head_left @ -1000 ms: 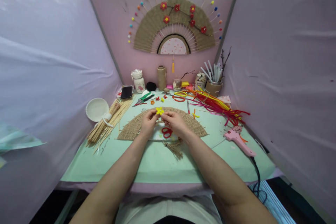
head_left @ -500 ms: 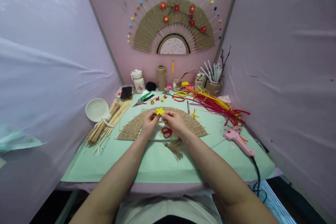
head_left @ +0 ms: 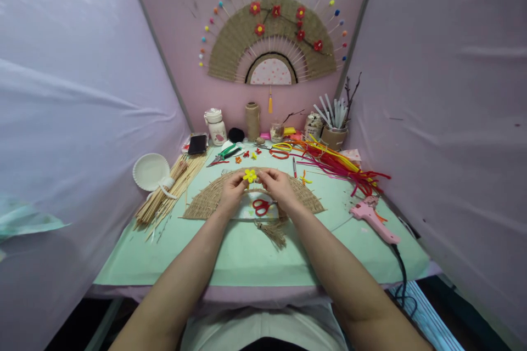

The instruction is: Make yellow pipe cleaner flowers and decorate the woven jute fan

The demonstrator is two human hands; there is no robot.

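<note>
Mint-green table cover [head_left: 255,263] carries the work. On it lies a woven twine fan [head_left: 201,203], arc away from the wearer, both hands above its middle. To the right, a bundle of chenille stems [head_left: 337,164] and, nearer the wearer, a pink glue gun [head_left: 376,222].

Change over the last half second: right hand [head_left: 278,186] shifts slightly outward; its fingertips, previously overlapping the flower's lower right, now sit at its right edge. More of the red-handled scissors [head_left: 260,207], lying on the fan's pale centre panel, is exposed. Judgement: a small regrip during handling of the same piece, not a new step; support appears to pass mainly to the left.

Left hand [head_left: 234,189]: thumb and fingers pinched at the flower's left side. Right hand: fingers curled close; cannot tell whether they grip or merely touch.

Yellow five-petalled flower [head_left: 250,176]: between the two sets of fingertips, raised over the fan, petals facing the wearer. Beyond the fan, a smaller orange flower [head_left: 238,159] lies on the cover.
</note>
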